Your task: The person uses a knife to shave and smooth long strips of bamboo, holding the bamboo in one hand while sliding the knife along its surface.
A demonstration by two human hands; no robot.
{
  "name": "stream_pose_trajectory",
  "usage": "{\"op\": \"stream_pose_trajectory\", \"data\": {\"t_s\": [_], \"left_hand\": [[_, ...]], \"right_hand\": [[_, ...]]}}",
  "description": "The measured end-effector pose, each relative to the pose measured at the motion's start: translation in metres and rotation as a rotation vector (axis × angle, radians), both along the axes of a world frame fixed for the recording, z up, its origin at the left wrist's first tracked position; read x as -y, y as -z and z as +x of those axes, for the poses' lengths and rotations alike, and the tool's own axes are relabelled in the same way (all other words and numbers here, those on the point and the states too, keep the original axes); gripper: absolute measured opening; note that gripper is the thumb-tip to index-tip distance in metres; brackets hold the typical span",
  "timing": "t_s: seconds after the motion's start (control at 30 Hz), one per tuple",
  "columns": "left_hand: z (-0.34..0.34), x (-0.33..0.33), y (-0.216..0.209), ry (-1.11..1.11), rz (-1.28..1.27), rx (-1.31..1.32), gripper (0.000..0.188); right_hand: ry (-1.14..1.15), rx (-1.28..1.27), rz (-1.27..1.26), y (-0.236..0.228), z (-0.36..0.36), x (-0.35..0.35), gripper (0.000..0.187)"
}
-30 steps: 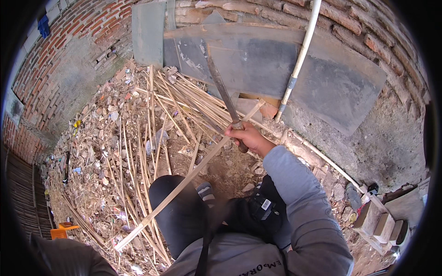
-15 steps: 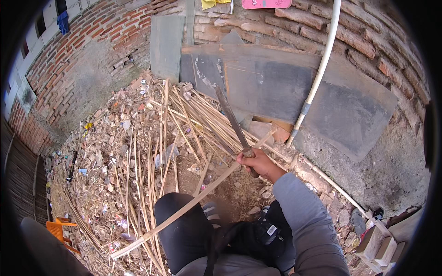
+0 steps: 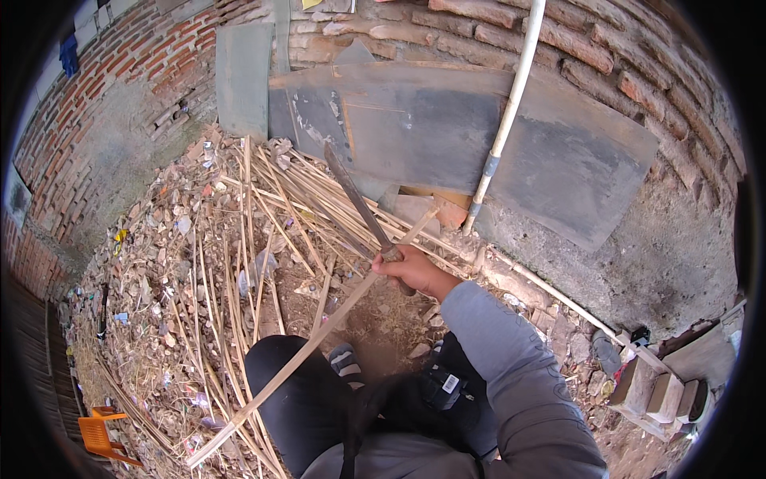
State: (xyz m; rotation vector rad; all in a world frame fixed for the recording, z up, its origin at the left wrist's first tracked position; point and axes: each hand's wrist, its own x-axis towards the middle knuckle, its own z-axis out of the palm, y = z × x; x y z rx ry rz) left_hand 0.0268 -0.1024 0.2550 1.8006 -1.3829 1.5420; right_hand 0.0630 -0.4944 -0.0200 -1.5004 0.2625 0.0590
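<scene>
In my right hand is a machete, its fingers wrapped round the wooden handle and the long dark blade slanting up and to the left. A flat split bamboo strip crosses at the same hand, apparently pinched between thumb and handle. Its long end slopes down over my left knee to the lower left; the short end sticks out up and right beyond the hand. My left hand is out of view.
Long bamboo strips lie piled at the wall and over the rubble. Dark boards lean on the brick wall behind a white pipe. An orange chair stands lower left, a wooden block structure lower right.
The view has shifted right, so everything sits further left. My right hand keeps its grip on the machete and strip. The dark left sleeve at the lower left has gone from sight.
</scene>
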Motion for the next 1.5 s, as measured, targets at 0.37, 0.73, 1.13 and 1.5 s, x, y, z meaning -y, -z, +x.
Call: {"op": "stream_pose_trajectory", "data": {"t_s": [0.37, 0.73, 1.13, 1.5], "left_hand": [[-0.001, 0.001, 0.003, -0.019, 0.007, 0.013, 0.057], [-0.008, -0.005, -0.004, -0.039, 0.029, -0.014, 0.058], [-0.013, 0.001, -0.005, -0.045, 0.050, 0.003, 0.059], [-0.014, -0.006, 0.002, -0.068, 0.034, -0.013, 0.059]], "right_hand": [[0.004, -0.034, -0.021, -0.005, -0.001, -0.003, 0.023], [-0.013, -0.021, -0.036, -0.002, 0.003, -0.003, 0.022], [0.000, -0.013, -0.079, -0.003, -0.003, -0.002, 0.025], [-0.038, 0.035, 0.002, 0.005, 0.001, 0.011, 0.024]]}}
